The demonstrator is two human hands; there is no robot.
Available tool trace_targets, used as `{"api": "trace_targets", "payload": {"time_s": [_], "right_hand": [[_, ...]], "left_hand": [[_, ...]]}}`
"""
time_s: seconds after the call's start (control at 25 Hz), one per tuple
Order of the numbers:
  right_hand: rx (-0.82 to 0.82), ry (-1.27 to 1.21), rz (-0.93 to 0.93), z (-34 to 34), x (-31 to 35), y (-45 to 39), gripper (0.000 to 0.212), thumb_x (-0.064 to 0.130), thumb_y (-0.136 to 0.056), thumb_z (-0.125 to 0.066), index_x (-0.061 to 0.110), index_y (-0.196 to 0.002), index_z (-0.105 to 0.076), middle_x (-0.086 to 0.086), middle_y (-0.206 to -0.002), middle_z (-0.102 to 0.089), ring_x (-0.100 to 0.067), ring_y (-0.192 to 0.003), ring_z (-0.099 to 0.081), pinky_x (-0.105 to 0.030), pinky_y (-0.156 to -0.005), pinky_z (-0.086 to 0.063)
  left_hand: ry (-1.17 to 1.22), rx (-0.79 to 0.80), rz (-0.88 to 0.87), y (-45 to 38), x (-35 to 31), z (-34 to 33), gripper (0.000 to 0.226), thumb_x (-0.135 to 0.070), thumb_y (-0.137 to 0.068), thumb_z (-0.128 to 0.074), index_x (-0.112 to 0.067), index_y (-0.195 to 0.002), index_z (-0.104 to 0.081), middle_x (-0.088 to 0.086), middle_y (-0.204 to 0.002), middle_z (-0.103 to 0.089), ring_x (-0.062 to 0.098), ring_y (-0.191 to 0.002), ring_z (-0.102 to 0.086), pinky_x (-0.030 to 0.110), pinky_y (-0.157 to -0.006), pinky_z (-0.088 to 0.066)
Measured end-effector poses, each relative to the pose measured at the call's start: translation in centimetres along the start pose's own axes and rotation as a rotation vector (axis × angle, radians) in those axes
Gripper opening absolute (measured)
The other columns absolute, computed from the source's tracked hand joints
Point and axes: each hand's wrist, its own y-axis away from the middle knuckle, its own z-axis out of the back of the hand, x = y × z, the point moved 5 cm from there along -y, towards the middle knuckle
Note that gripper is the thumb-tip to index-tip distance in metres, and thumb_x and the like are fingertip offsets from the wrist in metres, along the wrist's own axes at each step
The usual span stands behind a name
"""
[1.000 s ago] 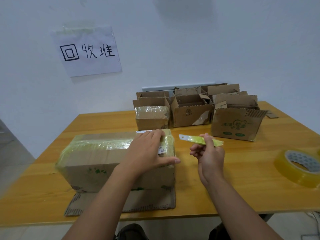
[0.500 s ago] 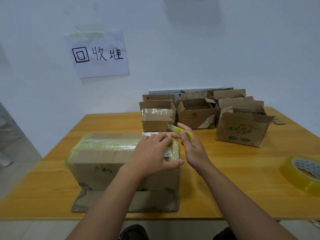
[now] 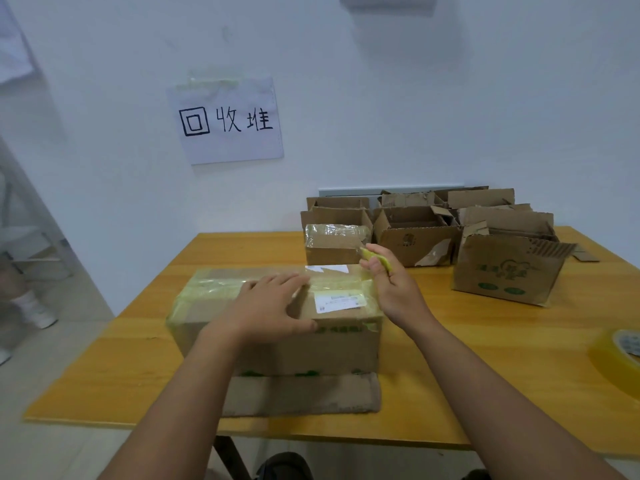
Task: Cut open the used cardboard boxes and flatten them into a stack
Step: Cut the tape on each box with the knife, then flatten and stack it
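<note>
Even, soft indoor light; faint shadows; slight motion blur; wide-angle edge distortion.

a wooden table [image 3: 485,344] stands against a white wall [image 3: 381,98]. on the wall above the table's left part hangs a paper sign [image 3: 227,121] with handwritten characters. at the table's right edge lies a roll of yellowish tape [image 3: 620,356], partly cut off. left of the table, maybe a white shoe [image 3: 36,311], blurred.
</note>
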Motion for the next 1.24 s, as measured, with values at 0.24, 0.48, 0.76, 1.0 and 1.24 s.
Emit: {"api": "trace_targets", "payload": {"time_s": [0.24, 0.48, 0.76, 1.0, 1.24], "right_hand": [[-0.113, 0.391, 0.252, -2.3, 2.1, 2.5, 0.046, 0.05, -0.101, -0.029, 0.033, -0.14, -0.048, 0.003, -0.122, -0.065, -0.015, -0.109, -0.057, -0.037, -0.093, -0.044], [-0.021, 0.308, 0.219, -1.4, 0.0, 2.9, 0.046, 0.05, -0.102, -0.032, 0.031, -0.141, -0.048, 0.004, -0.126, -0.065, -0.019, -0.12, -0.055, -0.046, -0.101, -0.044], [0.031, 0.349, 0.235, -2.5, 0.4, 0.3, 0.039, 0.035, -0.103, -0.043, 0.027, -0.141, -0.05, -0.003, -0.132, -0.061, -0.023, -0.123, -0.053, -0.045, -0.098, -0.044], [0.047, 0.463, 0.221, -1.7, -0.3, -0.4, 0.043, 0.044, -0.102, -0.039, 0.034, -0.144, -0.045, -0.004, -0.13, -0.063, -0.025, -0.116, -0.057, -0.037, -0.084, -0.048], [-0.008, 0.325, 0.134, -0.1, 0.0, -0.5, 0.038, 0.039, -0.104, -0.039, 0.032, -0.14, -0.049, 0.001, -0.128, -0.065, -0.019, -0.116, -0.059, -0.026, -0.083, -0.041]], "left_hand": [[-0.139, -0.321, 0.077, -1.4, -6.7, 1.2, 0.069, -0.077, -0.08, -0.037, -0.022, -0.119, -0.056, -0.003, -0.117, -0.059, 0.019, -0.104, -0.058, 0.032, -0.068, -0.039], [0.017, 0.217, 0.1, 0.8, -2.0, 0.7, 0.083, -0.084, -0.068, -0.044, -0.059, -0.143, -0.021, -0.012, -0.161, -0.012, 0.029, -0.147, -0.012, 0.057, -0.114, -0.015], [0.052, 0.283, 0.09, 4.5, -2.8, 1.3, 0.091, -0.077, -0.06, -0.037, -0.054, -0.146, -0.018, -0.013, -0.148, -0.023, 0.028, -0.131, -0.027, 0.045, -0.102, -0.037], [0.079, 0.519, -0.032, 6.6, -2.9, 2.3, 0.113, -0.08, -0.06, -0.067, -0.056, -0.148, -0.001, -0.037, -0.152, 0.014, 0.028, -0.148, 0.008, 0.054, -0.116, -0.013], [0.031, 0.321, -0.073, 6.5, -6.6, 0.7, 0.129, -0.098, -0.045, -0.052, -0.038, -0.152, -0.012, -0.019, -0.153, -0.014, 0.018, -0.139, -0.027, 0.04, -0.106, -0.036]]}}
